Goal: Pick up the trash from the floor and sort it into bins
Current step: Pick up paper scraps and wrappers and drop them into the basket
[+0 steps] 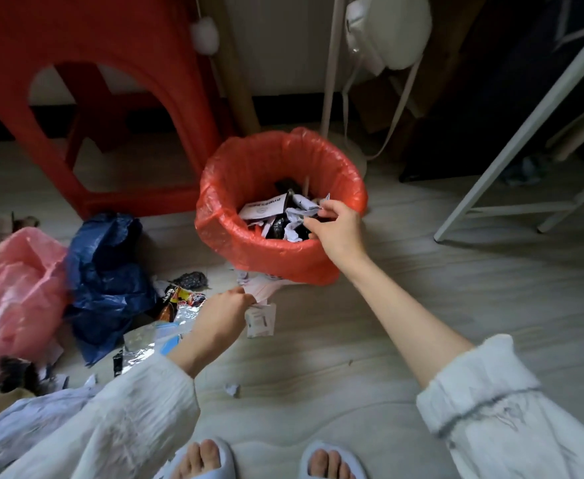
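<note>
Nearest us are our slippered feet [266, 459] at the bottom edge, toes cut off by the frame, with both pale sleeves reaching forward over the grey plank floor [421, 271].

Our right hand [335, 229] hangs over the red-lined bin [235, 243], thumb and fingertips pinched on a crumpled paper scrap [309, 210] just above the torn paper and dark wrappers already inside. Our left hand [221, 312] is low by the foot of the bin, fingers curled on a sheet of white paper [259, 292] lying on the floor; a small printed paper packet [260, 321] lies just beside it.

We judge these papers very light, limp and easy to tear, so a pinch at an edge or a loose bunching in the fist should do; nothing here looks fragile or slippery, though the foil wrapper [142, 347] near the blue plastic bag [107, 271] and the pink plastic bag [17, 288] may crackle and spring open.

We see only one bin. The left hand's fingertips are hidden behind its knuckles, and the dark heap at lower left is too blurred to name.
</note>
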